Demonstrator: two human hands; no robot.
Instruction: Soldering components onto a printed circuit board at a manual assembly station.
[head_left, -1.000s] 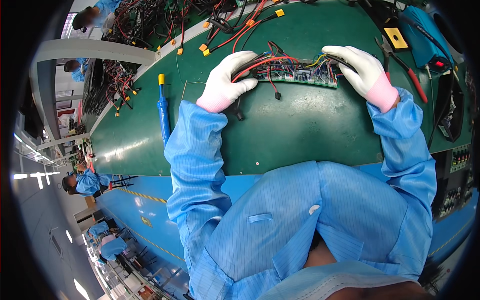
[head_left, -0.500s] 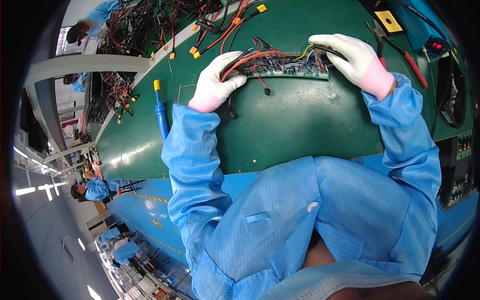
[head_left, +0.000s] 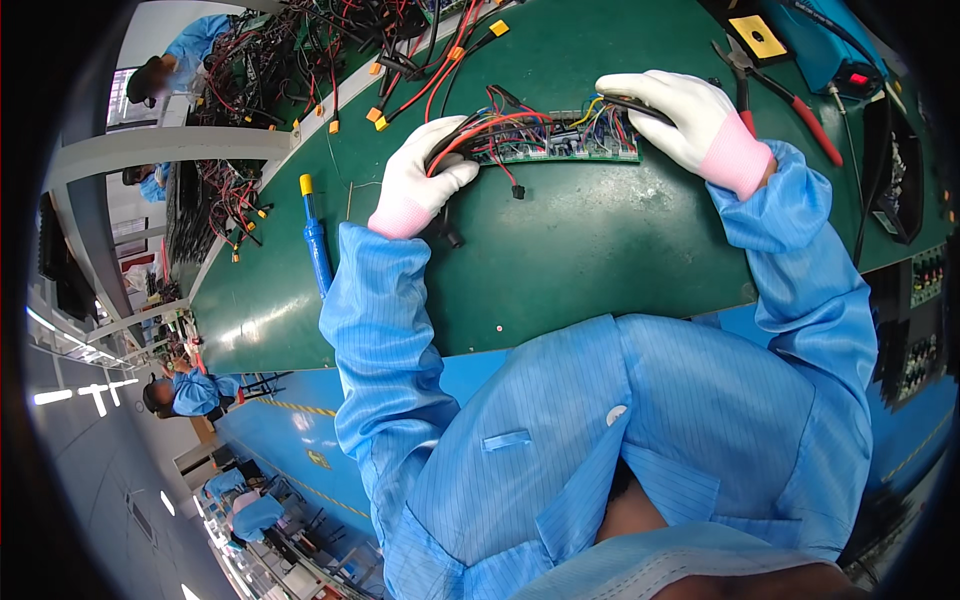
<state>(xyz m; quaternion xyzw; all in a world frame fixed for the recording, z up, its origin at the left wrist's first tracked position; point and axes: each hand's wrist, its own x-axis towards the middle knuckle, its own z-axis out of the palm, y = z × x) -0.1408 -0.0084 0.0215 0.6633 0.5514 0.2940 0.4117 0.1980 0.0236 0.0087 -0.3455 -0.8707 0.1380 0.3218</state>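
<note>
The board (head_left: 560, 140), a long green circuit board with red, black, blue and yellow wires, lies flat on the green table (head_left: 600, 250) toward its far edge, between both gloved hands.

Left hand (head_left: 425, 175): white glove, pink cuff. The fingers are curled closed around the wire bundle (head_left: 470, 135) at the board's left end; the palm rests on the table.

Right hand (head_left: 680, 115): white glove, pink cuff. The fingers are bent over the board's right end and pinch dark wires there. Whether they also touch the board edge cannot be told.

Both forearms wear blue sleeves and come in from the near edge of the table.

A blue tool (head_left: 317, 240) with a yellow tip lies near the table's left edge, just left of the left sleeve. Red-handled pliers (head_left: 790, 95) lie beside the right hand, toward the far right corner. Loose cables (head_left: 420, 60) with yellow connectors lie along the far edge, beyond the board.
</note>
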